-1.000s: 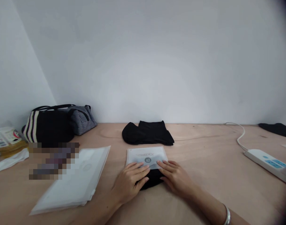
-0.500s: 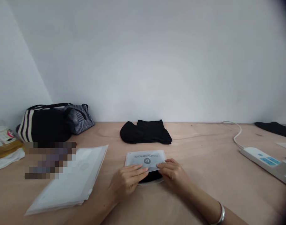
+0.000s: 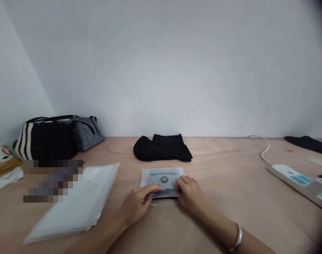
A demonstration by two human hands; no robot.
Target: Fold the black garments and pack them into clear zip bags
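A small frosted plastic bag [image 3: 163, 173] printed ROCKBROS lies on the table in front of me, its lettering upside down to me. Dark cloth shows beneath its near edge, along with a strip of clear film. My left hand [image 3: 140, 201] grips the bag's near left corner, with one finger stretched over the top face. At the near right side, the curled fingers of my right hand [image 3: 189, 193] pinch the edge. Beyond the bag rests a folded black cloth piece [image 3: 163, 149], touched by neither hand. A silver bangle circles my right wrist.
Several flat frosted plastic bags [image 3: 76, 203] are stacked at the left, beside a blurred-out patch. Behind stand a black-and-striped bag [image 3: 52, 141] and a bottle of yellow liquid [image 3: 5, 165]. On the right lie a white power strip [image 3: 295, 180] with its cable and another black cloth [image 3: 309, 143].
The bag's printed flap has come nearer to me and covers most of the black cloth. My fingers have shifted from lying on top to gripping its sides. The view has turned slightly.
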